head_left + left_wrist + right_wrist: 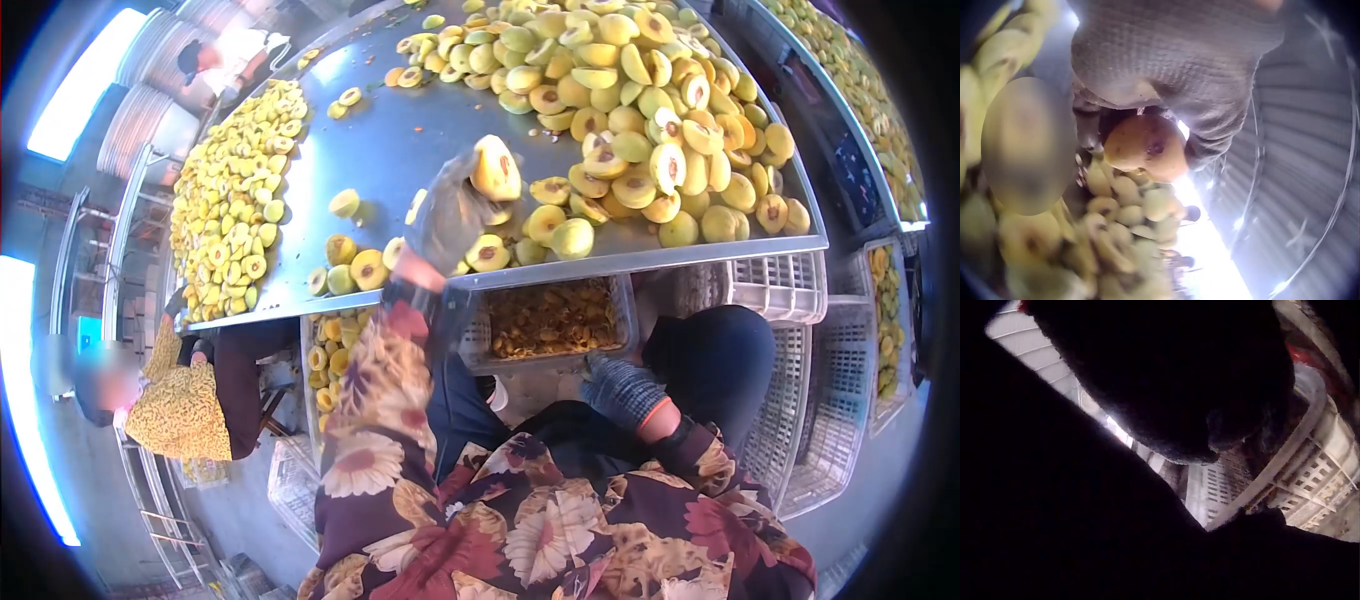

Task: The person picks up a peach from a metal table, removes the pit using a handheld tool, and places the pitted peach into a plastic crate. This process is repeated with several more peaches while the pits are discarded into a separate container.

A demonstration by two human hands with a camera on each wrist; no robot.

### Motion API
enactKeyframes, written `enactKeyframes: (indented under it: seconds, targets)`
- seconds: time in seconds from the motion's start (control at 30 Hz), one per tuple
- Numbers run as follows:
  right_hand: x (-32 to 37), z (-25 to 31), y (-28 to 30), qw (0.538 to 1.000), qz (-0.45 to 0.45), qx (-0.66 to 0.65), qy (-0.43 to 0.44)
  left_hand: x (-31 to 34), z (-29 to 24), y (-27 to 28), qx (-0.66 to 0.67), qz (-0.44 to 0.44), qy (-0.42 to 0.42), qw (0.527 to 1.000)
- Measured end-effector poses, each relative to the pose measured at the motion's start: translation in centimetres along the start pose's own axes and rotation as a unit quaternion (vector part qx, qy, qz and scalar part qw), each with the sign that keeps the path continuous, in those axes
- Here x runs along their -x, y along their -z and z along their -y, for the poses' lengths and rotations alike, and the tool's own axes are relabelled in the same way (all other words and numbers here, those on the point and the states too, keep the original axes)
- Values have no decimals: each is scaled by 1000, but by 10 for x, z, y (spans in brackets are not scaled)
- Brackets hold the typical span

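Observation:
My left hand (447,213), in a grey glove, holds a yellow fruit half (496,168) above the metal table near its front edge. In the left wrist view the gloved fingers curl round that fruit (1146,147). My right hand (625,392), in a blue-grey knitted glove with an orange cuff, is low between the knees, beside a basket (628,318) of brown scraps. The right wrist view shows the glove only as a dark shape; whether its fingers hold anything is hidden. Several fruit halves (488,253) lie along the table edge by the left hand.
A large heap of halved fruit (625,110) covers the table's right side, another heap (235,200) its left end. White plastic crates (775,285) stand below at the right. Another person (180,400) sits at the left; one more (240,55) is at the far side.

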State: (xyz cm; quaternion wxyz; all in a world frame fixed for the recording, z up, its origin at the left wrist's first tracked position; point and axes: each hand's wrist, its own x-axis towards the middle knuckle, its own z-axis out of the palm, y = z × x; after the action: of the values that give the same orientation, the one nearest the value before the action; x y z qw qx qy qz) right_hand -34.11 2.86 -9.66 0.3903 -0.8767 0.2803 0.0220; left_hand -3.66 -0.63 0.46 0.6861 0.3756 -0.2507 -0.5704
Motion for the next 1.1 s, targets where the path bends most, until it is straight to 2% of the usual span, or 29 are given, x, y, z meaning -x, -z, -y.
enactKeyframes:
  seconds: [0.03,0.07,0.1,0.13,0.23,0.3,0.37,0.47,0.53,0.57,0.6,0.67,0.73,0.8,0.83,0.87,0.9,0.93,1.0,1.03,1.07,1.1]
  targets:
    - [-1,7,5,999,-29,-22,16,17,5,-9,119,-10,23,993]
    - [-2,12,8,997,-55,-45,31,32,11,-12,145,11,15,989]
    - [-7,10,6,989,-82,-102,69,45,16,-19,177,4,17,984]
    - [-9,24,18,986,-104,-108,70,55,19,-25,210,-2,21,977]
    - [-16,60,48,975,-173,-117,80,73,33,-19,187,43,-1,981]
    - [-28,72,54,963,-215,-114,113,80,40,-19,137,-13,-22,990]
    - [-36,92,60,968,-206,-92,106,91,39,-36,109,-70,-54,990]
    - [-47,95,57,962,-230,-78,124,99,42,-28,75,-77,-44,993]
    - [-53,91,51,958,-255,-71,113,107,40,-29,27,-64,-88,994]
    - [-58,79,44,946,-267,-123,135,109,39,-30,23,-73,-82,994]
    - [-59,81,47,943,-284,-107,133,112,39,-30,19,-82,-75,994]
    - [-56,85,57,936,-321,-75,127,113,37,-33,52,-125,-4,991]
    - [-59,82,64,935,-297,-115,155,113,40,-38,-108,-15,-4,994]
    - [-63,78,72,936,-240,-162,198,119,41,-38,-257,66,-27,964]
    - [-58,73,76,962,-161,-171,143,122,45,-36,-307,68,-48,948]
    - [-56,66,72,953,-124,-239,140,125,49,-34,-332,56,-63,940]
    - [-49,72,71,937,-100,-324,84,127,51,-32,-310,30,-46,949]
    - [-41,77,71,911,-76,-404,24,137,38,-49,-135,-15,145,980]
    - [-32,75,65,828,-44,-553,-80,138,60,-35,-76,-12,112,991]
    - [-28,72,64,773,-32,-619,-136,136,76,-42,-117,-36,29,992]
    - [-27,77,61,788,-47,-603,-115,134,89,-44,-155,-58,-52,985]
    - [-26,86,54,803,-64,-585,-98,131,104,-33,-213,-81,-68,971]
